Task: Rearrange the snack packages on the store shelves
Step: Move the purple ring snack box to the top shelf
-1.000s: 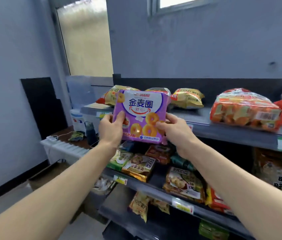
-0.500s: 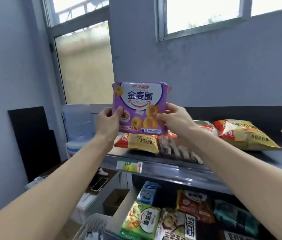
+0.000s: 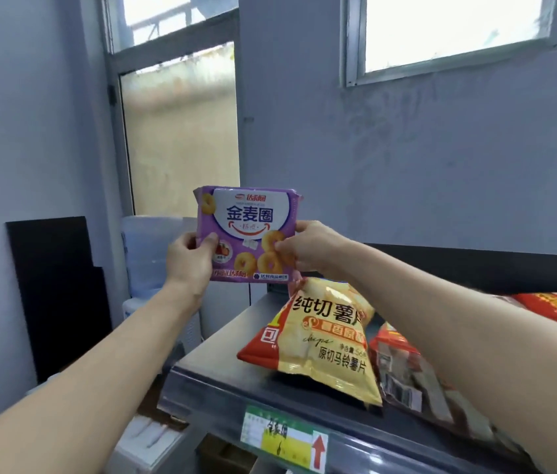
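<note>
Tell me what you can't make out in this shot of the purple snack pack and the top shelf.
Head view:
- Lower corners of the purple snack pack: covered by the left hand and right hand.
- Right part of the yellow chip bag: hidden by the right forearm.
- The red package beside it: blurred, crossed by that forearm.
- Text on the shelf price tag: too blurred to read.

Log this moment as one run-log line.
held: purple ring-snack package, upright in air | left hand: grips its left edge | right hand: pinches its right edge | grey metal shelf: yellow potato-chip bag lying flat
</note>
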Action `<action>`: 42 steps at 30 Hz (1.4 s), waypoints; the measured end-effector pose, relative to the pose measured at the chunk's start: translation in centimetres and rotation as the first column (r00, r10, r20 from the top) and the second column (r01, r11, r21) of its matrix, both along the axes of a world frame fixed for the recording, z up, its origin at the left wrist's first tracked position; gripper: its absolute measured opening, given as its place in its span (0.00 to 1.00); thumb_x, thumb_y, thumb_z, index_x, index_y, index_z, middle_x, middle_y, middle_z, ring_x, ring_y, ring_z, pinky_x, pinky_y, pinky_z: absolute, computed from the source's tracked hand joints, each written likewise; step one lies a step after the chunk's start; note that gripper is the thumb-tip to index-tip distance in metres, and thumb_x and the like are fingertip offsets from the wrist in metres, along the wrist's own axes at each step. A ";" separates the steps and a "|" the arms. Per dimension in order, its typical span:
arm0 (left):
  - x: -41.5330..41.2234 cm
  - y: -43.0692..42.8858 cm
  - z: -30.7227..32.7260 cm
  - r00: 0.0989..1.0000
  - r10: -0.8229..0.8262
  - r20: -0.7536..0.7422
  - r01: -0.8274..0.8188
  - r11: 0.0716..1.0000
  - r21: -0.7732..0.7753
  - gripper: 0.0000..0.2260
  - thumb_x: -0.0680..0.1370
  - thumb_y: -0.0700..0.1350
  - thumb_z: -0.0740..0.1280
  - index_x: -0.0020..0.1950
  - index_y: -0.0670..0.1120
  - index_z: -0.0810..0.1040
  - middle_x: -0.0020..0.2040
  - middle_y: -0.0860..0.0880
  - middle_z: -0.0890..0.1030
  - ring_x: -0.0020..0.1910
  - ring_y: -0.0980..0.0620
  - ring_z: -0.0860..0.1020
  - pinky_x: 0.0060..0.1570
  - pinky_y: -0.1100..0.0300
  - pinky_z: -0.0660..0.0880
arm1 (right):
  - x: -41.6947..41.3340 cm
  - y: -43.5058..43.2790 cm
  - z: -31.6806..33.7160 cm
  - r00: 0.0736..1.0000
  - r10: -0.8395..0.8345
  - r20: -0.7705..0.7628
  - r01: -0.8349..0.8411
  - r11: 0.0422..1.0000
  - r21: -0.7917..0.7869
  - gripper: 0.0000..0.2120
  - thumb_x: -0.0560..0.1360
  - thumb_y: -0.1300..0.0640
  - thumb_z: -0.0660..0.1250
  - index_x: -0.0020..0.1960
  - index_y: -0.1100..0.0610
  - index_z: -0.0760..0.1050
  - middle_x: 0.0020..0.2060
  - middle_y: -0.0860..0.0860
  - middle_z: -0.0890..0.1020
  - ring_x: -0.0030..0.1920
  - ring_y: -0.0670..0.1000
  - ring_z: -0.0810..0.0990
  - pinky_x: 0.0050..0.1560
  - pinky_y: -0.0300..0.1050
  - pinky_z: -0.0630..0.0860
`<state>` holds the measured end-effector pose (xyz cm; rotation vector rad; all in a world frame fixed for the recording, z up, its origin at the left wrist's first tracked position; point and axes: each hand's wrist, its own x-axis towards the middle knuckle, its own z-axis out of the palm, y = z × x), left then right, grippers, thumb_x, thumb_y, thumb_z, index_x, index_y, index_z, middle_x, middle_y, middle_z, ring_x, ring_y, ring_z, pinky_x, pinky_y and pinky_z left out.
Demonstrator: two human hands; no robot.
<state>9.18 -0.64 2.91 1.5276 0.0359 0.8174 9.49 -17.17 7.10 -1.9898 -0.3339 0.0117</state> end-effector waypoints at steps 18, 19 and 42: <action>12.6 -2.5 -5.2 0.873 -0.394 -0.286 0.432 0.898 0.081 0.06 0.78 0.41 0.66 0.52 0.42 0.71 0.49 0.44 0.79 0.43 0.48 0.79 0.38 0.61 0.77 | 7.5 -1.0 -3.2 0.827 -0.501 -0.255 0.448 0.861 -0.240 0.18 0.77 0.59 0.65 0.65 0.59 0.69 0.59 0.57 0.76 0.57 0.57 0.76 0.44 0.51 0.72; 12.9 -2.9 -5.2 0.851 -0.436 -0.295 0.478 0.874 0.088 0.07 0.77 0.41 0.67 0.52 0.42 0.71 0.49 0.44 0.79 0.44 0.48 0.79 0.39 0.60 0.77 | 7.5 -1.7 -3.2 0.810 -0.532 -0.248 0.479 0.843 -0.245 0.18 0.77 0.60 0.66 0.66 0.60 0.68 0.61 0.57 0.76 0.59 0.58 0.76 0.46 0.51 0.71; 16.0 -4.5 -6.2 0.818 -0.443 -0.368 0.556 0.773 0.305 0.06 0.76 0.39 0.68 0.50 0.44 0.73 0.50 0.45 0.79 0.50 0.47 0.79 0.52 0.51 0.79 | 8.1 -2.4 -3.9 0.736 -0.675 0.057 0.575 0.578 -0.579 0.19 0.77 0.63 0.63 0.67 0.63 0.67 0.59 0.59 0.78 0.50 0.56 0.81 0.48 0.45 0.79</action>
